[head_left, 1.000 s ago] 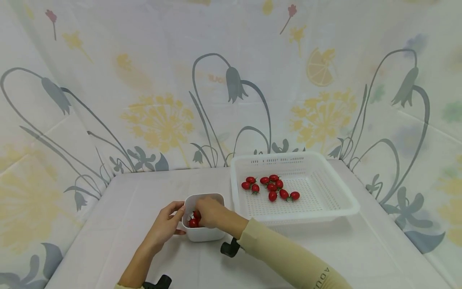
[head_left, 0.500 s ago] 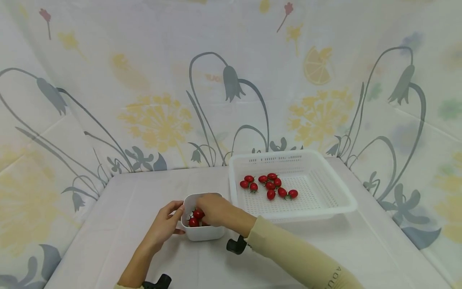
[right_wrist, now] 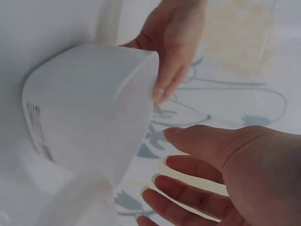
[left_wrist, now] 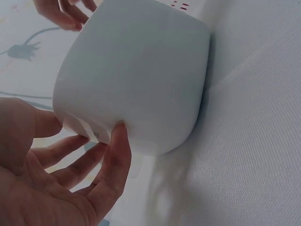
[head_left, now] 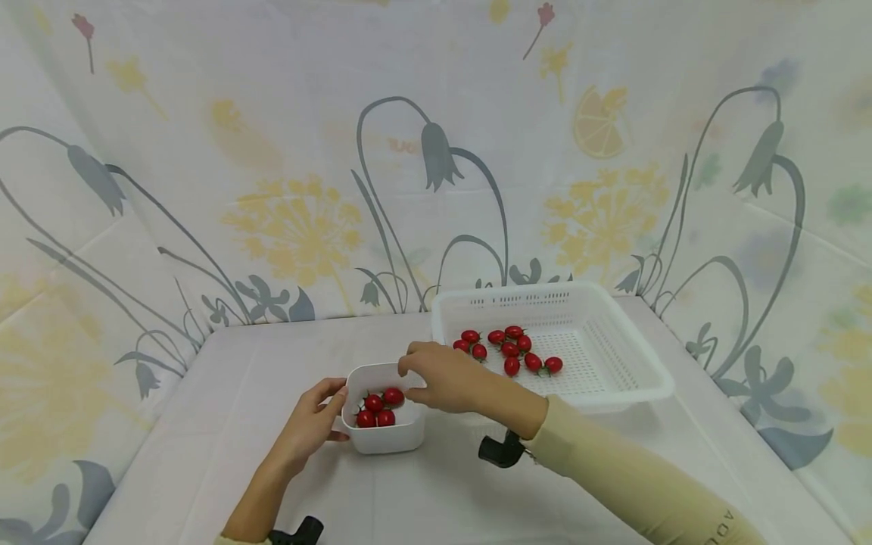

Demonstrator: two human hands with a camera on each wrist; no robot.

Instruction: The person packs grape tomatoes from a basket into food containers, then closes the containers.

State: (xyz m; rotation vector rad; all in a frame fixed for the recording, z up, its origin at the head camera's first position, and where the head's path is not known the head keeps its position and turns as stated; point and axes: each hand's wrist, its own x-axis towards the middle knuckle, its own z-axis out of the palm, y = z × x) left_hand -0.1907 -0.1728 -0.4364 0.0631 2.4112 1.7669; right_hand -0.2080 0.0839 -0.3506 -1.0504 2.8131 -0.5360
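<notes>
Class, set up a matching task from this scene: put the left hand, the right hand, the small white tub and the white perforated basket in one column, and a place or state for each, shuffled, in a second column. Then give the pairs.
1. left hand
2. right hand
3. small white tub
4. white perforated basket

A. holds four red tomatoes
B. hovers open above the tub's far rim
C. stands at the table's far right, tomatoes scattered inside
D. grips the tub's left side

Pairs: 1-D, 2-B, 3-A, 4-C

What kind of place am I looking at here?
Probably a staged tabletop set rather than a real kitchen: a floral cloth backdrop hangs on three sides of a cloth-covered table, which holds only a white basket and a small tub of cherry tomatoes.
</notes>
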